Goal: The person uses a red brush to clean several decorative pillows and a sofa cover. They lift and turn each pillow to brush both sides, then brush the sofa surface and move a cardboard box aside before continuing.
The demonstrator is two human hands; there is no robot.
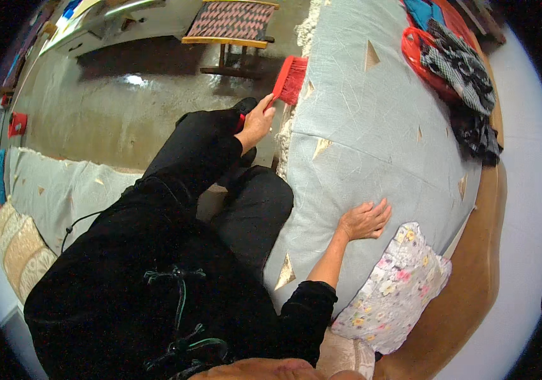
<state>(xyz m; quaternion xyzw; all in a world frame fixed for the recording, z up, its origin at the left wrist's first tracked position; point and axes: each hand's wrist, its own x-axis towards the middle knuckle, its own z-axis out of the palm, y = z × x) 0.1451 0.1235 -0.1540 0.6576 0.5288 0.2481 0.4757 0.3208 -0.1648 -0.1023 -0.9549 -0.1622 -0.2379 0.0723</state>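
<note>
My left hand [257,122] grips the handle of a red hand brush [290,80]. The bristles meet the lace-trimmed front edge of a long seat, and whether they press on it is hard to tell. A pale grey cloth cover [347,156] with gold triangles lies over that seat. Palm down on the cover, my right hand [365,221] rests without holding anything. Just below it lies a floral pillow or folded cloth [399,289], with white ruffled edges.
Dark and checked clothes [461,71] lie heaped by a red bag [413,42] along the brown seat back [470,266]. A woven-top stool [230,21] stands on the shiny floor [85,109]. Another covered seat [71,190] is at left, near a small red bucket [17,124].
</note>
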